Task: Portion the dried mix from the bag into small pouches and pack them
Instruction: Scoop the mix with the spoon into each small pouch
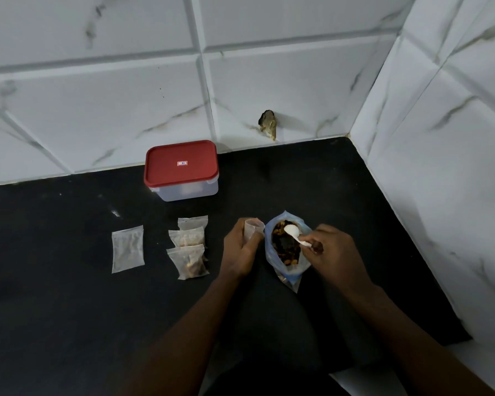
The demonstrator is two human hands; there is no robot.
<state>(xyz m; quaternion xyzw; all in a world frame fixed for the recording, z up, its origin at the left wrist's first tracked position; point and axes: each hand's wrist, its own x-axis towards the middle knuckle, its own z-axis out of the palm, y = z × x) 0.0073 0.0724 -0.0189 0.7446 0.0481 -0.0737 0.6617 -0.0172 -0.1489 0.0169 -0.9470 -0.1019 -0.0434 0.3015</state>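
**Head view.** A black stone table point(69, 295) sits in a corner of white marble-patterned wall tiles point(297, 90).

- **Left hand:** The left hand point(240, 250) grips a small clear plastic pouch point(253, 227) upright. Its fingers point(237, 228) are curled round the pouch's sides, and the pouch mouth is open just beside the bag.
- **Right hand:** The right hand point(336, 252) pinches the handle of a white plastic spoon point(292, 232) between curled fingers. The spoon's bowl lies over the mouth of the bag; whether the spoon is loaded cannot be told.
- **Bag:** The open clear plastic bag with a blue rim point(270, 252) stands on the table between the two hands. It holds the dark brown-and-orange dried mix point(286, 248).
- **Pouches:** Left of the left hand, three filled clear pouches point(189, 261) lie overlapping in a short column. Further left, apart from them, lies a flat clear pouch point(127, 248).
- **At the wall:** A translucent rectangular box with a red lid point(181, 167) stands closed. A dark ragged hole point(268, 124) shows in one tile.
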